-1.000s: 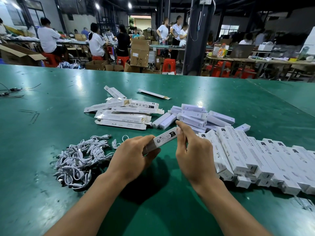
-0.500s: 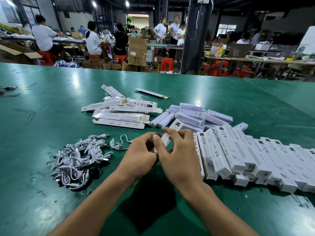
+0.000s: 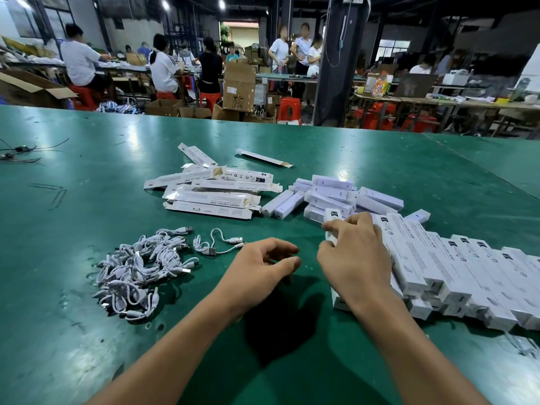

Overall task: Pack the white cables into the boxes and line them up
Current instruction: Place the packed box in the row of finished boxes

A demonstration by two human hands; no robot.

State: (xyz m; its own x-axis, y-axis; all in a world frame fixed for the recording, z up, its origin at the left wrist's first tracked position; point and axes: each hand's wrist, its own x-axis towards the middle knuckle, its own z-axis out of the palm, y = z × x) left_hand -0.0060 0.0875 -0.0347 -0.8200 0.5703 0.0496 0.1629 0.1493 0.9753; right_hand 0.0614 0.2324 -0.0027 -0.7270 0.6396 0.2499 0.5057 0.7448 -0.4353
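Box [image 3: 332,214] in right hand [image 3: 352,258]

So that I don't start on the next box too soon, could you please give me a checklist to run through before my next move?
1. Left hand free: ok, it holds nothing.
2. Box let go in the row: not ok, the right hand grips it at the row's left end.
3. Box flaps closed: cannot tell, near end hidden by the hand.
4. Next cable in reach: ok, a loose cable lies close to the left hand, next to the cable pile.
5. Flat boxes left: ok, a stack lies beyond the cables.
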